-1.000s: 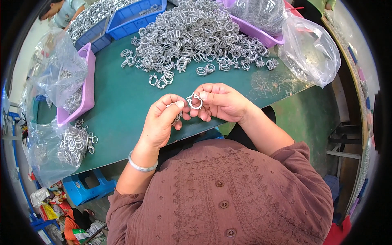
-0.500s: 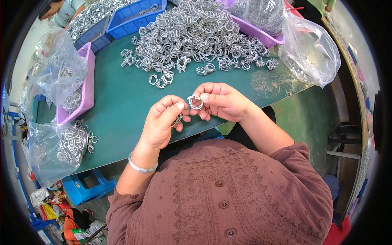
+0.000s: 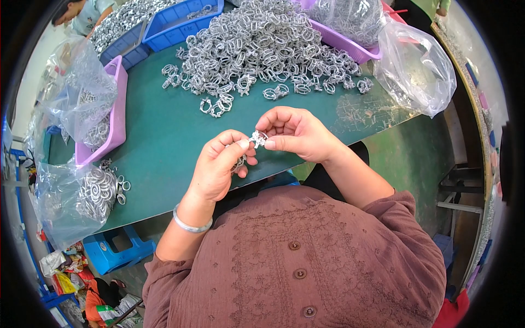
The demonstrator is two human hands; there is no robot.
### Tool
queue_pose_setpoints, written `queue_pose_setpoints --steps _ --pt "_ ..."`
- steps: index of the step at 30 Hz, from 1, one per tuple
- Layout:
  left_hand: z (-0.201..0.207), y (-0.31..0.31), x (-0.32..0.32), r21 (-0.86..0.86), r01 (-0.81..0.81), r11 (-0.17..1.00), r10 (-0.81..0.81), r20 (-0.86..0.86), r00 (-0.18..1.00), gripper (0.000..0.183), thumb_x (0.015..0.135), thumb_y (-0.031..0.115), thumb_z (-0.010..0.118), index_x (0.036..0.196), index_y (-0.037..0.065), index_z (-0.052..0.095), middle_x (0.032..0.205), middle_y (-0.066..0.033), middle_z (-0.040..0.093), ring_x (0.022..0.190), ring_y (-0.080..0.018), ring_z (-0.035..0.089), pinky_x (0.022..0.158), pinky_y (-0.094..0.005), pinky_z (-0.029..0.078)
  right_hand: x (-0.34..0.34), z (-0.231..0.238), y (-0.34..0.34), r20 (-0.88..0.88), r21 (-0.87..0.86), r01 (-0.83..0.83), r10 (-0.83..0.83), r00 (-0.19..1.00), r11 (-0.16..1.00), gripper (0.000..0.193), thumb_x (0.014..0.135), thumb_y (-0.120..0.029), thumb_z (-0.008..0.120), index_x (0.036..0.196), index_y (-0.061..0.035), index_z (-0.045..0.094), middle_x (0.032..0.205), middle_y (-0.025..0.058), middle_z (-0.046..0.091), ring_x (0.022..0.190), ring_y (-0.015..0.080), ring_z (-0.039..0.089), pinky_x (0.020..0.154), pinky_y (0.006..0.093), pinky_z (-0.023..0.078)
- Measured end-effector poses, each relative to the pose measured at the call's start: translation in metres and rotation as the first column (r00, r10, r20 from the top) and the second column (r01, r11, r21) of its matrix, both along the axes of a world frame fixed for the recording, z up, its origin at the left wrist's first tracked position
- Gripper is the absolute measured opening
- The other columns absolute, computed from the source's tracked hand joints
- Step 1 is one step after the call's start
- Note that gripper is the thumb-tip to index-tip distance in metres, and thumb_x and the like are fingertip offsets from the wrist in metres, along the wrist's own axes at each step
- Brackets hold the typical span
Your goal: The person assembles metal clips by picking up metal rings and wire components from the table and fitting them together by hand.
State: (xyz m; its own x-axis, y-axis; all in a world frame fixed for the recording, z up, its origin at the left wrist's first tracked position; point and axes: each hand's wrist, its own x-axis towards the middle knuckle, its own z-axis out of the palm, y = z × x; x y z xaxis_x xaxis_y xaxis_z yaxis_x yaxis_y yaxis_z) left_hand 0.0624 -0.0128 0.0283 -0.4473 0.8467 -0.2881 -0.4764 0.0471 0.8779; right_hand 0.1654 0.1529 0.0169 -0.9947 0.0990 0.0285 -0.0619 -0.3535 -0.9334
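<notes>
A small silvery metal ring-shaped piece (image 3: 258, 139) sits between my two hands over the near edge of the green table (image 3: 164, 131). My right hand (image 3: 295, 134) pinches it between thumb and fingers. The thumb and forefinger of my left hand (image 3: 221, 161) meet its left side. More silvery pieces (image 3: 239, 162) are tucked in the curled lower fingers of my left hand, partly hidden. Beyond my hands, a big heap of similar metal pieces (image 3: 251, 49) covers the far part of the table, with a few loose ones (image 3: 217, 105) at its near edge.
On the left, a purple tray (image 3: 117, 115) holds bagged metal parts; a plastic bag (image 3: 65, 202) of rings lies nearer. Blue bins (image 3: 175, 24) stand at the back, another purple tray (image 3: 350, 46) and a clear bag (image 3: 415, 71) at right. A person (image 3: 87, 16) is at far left.
The ring-shaped piece has turned in my fingers, from its round opening facing up to its decorated side. My left thumb and forefinger have come against it.
</notes>
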Motion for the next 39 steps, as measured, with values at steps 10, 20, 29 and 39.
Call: queue_pose_setpoints --steps 10,20,29,39 --pt "-0.003 0.001 0.005 -0.026 -0.035 0.999 0.033 -0.069 0.997 0.013 0.087 0.018 0.052 0.089 0.005 0.056 0.075 -0.0017 0.059 0.065 -0.0081 0.056 0.048 -0.0183 0.040 0.004 0.004 -0.006 -0.225 0.558 0.277 -0.179 0.958 0.782 0.025 0.073 0.000 0.065 0.097 -0.0009 0.056 0.089 0.0031 0.055 0.072 0.0084 0.052 0.065 0.0218 0.044" --pt "-0.010 0.004 0.005 -0.028 -0.057 0.998 0.054 -0.106 0.993 0.014 0.087 0.017 0.053 0.090 0.004 0.057 0.074 -0.0008 0.058 0.064 -0.0071 0.055 0.047 -0.0172 0.040 0.003 0.006 -0.013 -0.418 0.677 0.450 -0.199 0.886 0.583 0.035 0.070 -0.001 0.066 0.102 -0.0015 0.054 0.088 0.0083 0.056 0.071 0.0173 0.056 0.063 0.0275 0.047" --pt "-0.013 0.004 0.003 -0.002 -0.055 0.998 0.055 0.017 0.998 0.016 0.089 0.019 0.049 0.088 0.005 0.055 0.074 -0.0024 0.058 0.064 -0.0106 0.057 0.048 -0.0201 0.042 0.002 0.004 -0.013 -0.453 0.698 0.480 -0.191 0.871 0.532 0.048 0.070 0.000 0.067 0.115 -0.0012 0.049 0.090 0.0073 0.056 0.075 0.0145 0.055 0.066 0.0257 0.046" --pt "-0.019 0.002 -0.003 0.086 0.007 0.996 -0.023 0.183 0.983 0.022 0.089 0.022 0.048 0.098 0.003 0.055 0.079 -0.0047 0.059 0.069 -0.0142 0.058 0.050 -0.0227 0.044 0.002 0.010 -0.019 -0.525 0.684 0.533 -0.171 0.834 0.497 0.046 0.069 0.002 0.064 0.112 -0.0023 0.049 0.087 0.0098 0.056 0.076 0.0238 0.057 0.067 0.0324 0.047"
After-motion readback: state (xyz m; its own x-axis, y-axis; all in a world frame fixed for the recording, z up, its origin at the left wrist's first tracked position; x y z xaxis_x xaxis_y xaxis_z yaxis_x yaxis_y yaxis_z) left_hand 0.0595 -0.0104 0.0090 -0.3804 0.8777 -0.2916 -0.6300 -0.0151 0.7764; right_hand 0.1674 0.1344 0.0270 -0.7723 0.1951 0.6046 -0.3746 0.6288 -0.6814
